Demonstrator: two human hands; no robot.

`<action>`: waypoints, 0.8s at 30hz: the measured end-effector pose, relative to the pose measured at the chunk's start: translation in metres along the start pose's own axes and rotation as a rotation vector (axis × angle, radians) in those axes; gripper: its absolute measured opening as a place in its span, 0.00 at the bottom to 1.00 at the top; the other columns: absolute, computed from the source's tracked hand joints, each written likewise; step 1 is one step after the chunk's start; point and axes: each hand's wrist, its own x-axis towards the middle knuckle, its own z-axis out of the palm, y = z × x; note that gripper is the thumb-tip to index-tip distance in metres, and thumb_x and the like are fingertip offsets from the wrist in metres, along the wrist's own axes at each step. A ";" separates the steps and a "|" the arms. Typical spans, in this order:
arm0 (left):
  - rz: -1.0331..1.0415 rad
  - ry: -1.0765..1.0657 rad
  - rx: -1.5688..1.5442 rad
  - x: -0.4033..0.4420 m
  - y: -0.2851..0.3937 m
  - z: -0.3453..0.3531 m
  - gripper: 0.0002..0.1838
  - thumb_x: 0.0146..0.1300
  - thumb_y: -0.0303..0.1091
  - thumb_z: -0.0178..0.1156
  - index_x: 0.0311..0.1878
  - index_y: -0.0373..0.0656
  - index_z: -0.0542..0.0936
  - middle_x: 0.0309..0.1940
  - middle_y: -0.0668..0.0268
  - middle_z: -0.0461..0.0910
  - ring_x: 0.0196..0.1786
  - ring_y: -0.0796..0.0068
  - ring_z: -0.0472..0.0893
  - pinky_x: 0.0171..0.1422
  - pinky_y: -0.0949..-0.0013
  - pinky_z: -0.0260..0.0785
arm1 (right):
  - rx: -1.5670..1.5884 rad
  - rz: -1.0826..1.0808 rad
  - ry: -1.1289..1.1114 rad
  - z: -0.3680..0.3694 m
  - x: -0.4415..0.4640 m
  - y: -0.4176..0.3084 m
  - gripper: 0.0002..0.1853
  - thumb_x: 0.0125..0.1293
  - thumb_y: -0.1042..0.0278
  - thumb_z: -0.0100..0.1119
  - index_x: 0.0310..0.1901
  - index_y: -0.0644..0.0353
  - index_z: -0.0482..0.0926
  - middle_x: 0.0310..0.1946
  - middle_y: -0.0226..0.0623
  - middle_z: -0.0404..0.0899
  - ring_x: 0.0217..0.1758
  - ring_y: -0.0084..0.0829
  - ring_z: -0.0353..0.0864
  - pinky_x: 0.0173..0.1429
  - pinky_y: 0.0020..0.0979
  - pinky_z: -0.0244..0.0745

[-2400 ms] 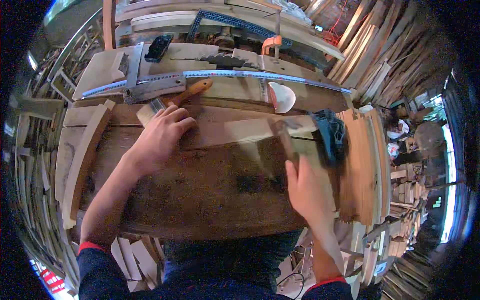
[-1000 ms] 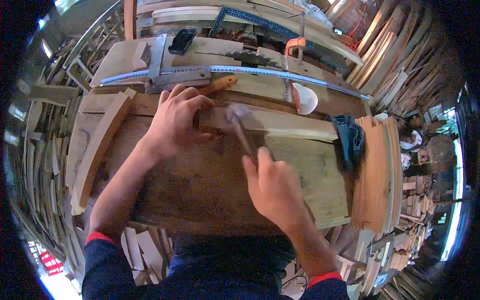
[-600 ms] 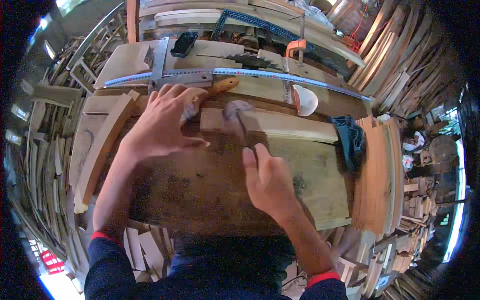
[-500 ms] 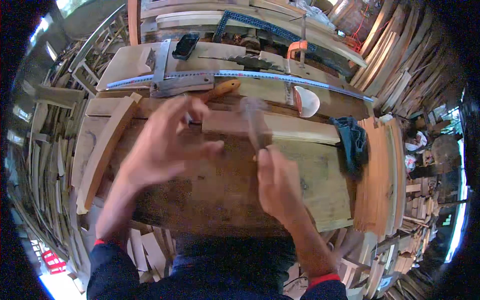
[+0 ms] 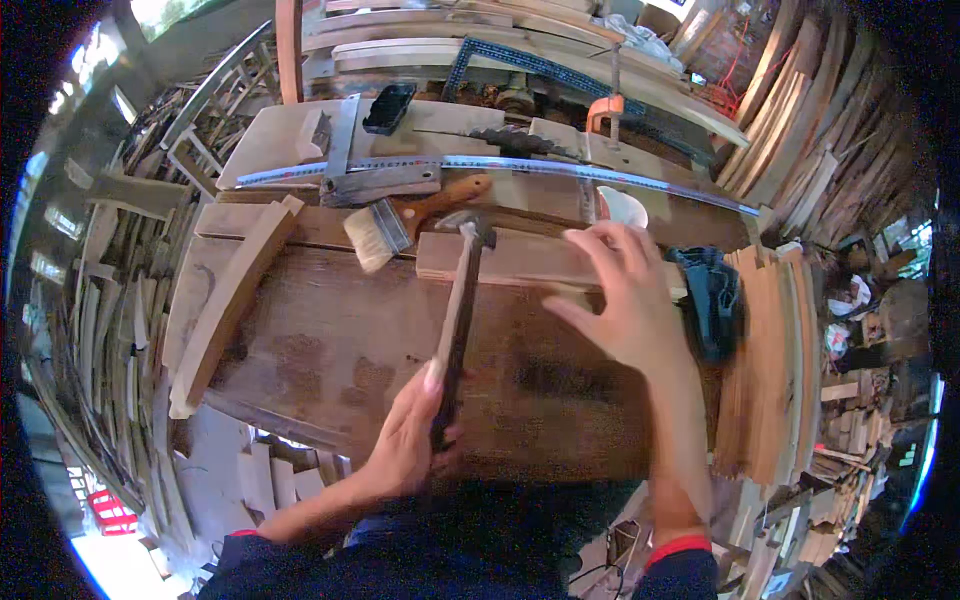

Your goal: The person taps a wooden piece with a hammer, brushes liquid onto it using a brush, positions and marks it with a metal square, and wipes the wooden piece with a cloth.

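My left hand [image 5: 408, 432] is wrapped round the lower handle of a hammer [image 5: 462, 315], whose head points up and away from me above the wooden workbench [image 5: 330, 340]. My right hand [image 5: 632, 305] is open, thumb and fingers spread, over the right part of a narrow wooden board [image 5: 520, 260]. Whether it touches the board I cannot tell. The hammer head overlaps the board's left end in view. Just left of it lies a paintbrush [image 5: 390, 228] with pale bristles and a wooden handle. Behind my right fingers a white cup [image 5: 622, 207] is partly visible.
A long ruler [image 5: 540, 167] crosses the bench's back, near a try square [image 5: 380, 184], a small black tray [image 5: 389, 108] and an orange clamp [image 5: 605, 112]. A curved wooden piece [image 5: 235, 300] lies left. Dark blue cloth [image 5: 712, 300] and stacked boards [image 5: 760, 370] are right.
The hammer has passed from my right hand to my left. My right hand has opened and moved right over the board. My left hand has come down from the paintbrush, now in full view.
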 end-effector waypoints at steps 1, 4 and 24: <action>0.070 0.009 0.099 -0.004 -0.001 -0.002 0.21 0.83 0.49 0.42 0.64 0.43 0.70 0.28 0.71 0.70 0.25 0.84 0.65 0.28 0.77 0.58 | -0.070 0.035 -0.046 0.000 -0.005 0.011 0.35 0.57 0.44 0.73 0.62 0.56 0.77 0.49 0.43 0.77 0.59 0.49 0.74 0.66 0.50 0.69; 0.190 0.029 0.322 -0.015 0.000 -0.010 0.21 0.83 0.47 0.42 0.63 0.40 0.71 0.28 0.72 0.70 0.26 0.85 0.66 0.29 0.77 0.58 | -0.044 0.096 -0.123 0.012 -0.020 0.031 0.36 0.58 0.45 0.73 0.65 0.52 0.77 0.51 0.41 0.77 0.58 0.49 0.75 0.66 0.48 0.70; 0.048 0.010 0.223 -0.010 0.035 0.014 0.17 0.83 0.48 0.46 0.51 0.43 0.72 0.23 0.73 0.68 0.20 0.83 0.66 0.21 0.77 0.58 | 0.099 0.015 -0.018 0.019 -0.006 0.067 0.25 0.40 0.53 0.84 0.35 0.60 0.83 0.27 0.36 0.76 0.33 0.40 0.80 0.43 0.38 0.76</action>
